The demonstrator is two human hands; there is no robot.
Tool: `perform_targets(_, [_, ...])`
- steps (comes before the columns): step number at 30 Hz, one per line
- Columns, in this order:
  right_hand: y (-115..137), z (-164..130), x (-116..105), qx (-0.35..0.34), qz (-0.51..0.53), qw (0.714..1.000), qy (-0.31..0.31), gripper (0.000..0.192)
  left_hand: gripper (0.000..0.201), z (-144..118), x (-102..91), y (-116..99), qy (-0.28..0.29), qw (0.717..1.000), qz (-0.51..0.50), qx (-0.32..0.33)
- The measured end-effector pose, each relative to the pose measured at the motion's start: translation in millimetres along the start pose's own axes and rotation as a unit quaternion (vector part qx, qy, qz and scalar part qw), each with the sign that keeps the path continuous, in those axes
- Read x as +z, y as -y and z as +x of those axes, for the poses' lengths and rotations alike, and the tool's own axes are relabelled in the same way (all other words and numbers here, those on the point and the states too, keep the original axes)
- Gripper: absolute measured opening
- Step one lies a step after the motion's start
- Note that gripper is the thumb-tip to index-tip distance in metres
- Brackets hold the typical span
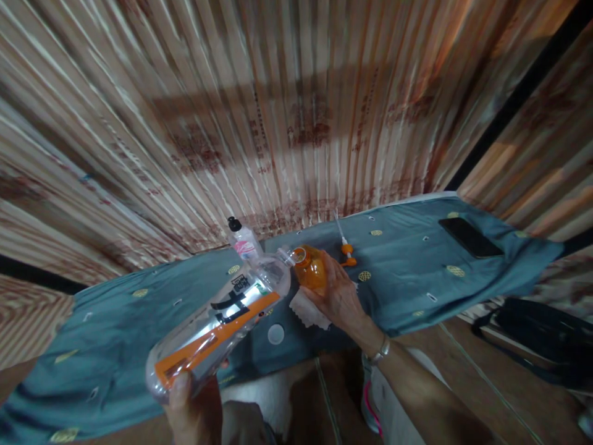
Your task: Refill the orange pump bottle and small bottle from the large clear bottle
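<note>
A person's left hand [192, 402] closed around the base of a large clear bottle [217, 327] with an orange-and-white label, tipping it so that its neck met the open mouth of a small orange bottle [309, 269]; the tilt put the two openings together, apparently so liquid could pass from one to the other. The right hand [336, 293] curled firmly around the small bottle from the side, steadying it just above the bench [407, 278], which was draped in a blue-grey cloth with gold motifs. A white wipe or tissue [308, 311] lay under that hand, probably placed to catch drips. A white cap [276, 334] rested loose on the cloth near the bottles, and an orange pump top [346, 250] with its white tube lay just beyond the small bottle, apparently taken off to open it. A clear bottle with a black cap [241, 240] stood at the far edge, and a dark phone [469, 237] lay well apart to the right. A striped curtain [296, 111] hung behind the bench. Neither hand was open; each kept a full grip.
</note>
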State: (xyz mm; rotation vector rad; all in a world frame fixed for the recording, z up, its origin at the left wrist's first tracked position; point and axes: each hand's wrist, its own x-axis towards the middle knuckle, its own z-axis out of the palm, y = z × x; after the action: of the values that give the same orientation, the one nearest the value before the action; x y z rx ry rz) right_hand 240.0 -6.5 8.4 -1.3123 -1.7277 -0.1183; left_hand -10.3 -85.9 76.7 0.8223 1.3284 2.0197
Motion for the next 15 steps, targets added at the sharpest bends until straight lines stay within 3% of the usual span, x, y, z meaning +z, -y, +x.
perform_targets(9, [1.8, -1.6, -2.1, -0.008, -0.017, 1.000, 0.005, 0.089, 0.058, 0.8, 2.3, -1.7, -0.021, 1.000, 0.003, -0.014])
perform_targets(15, [0.9, -3.2, -3.7, -0.031, -0.034, 0.999, -0.008, 0.092, 0.053, 4.3, 0.0, -1.2, 0.013, 1.000, -0.004, -0.001])
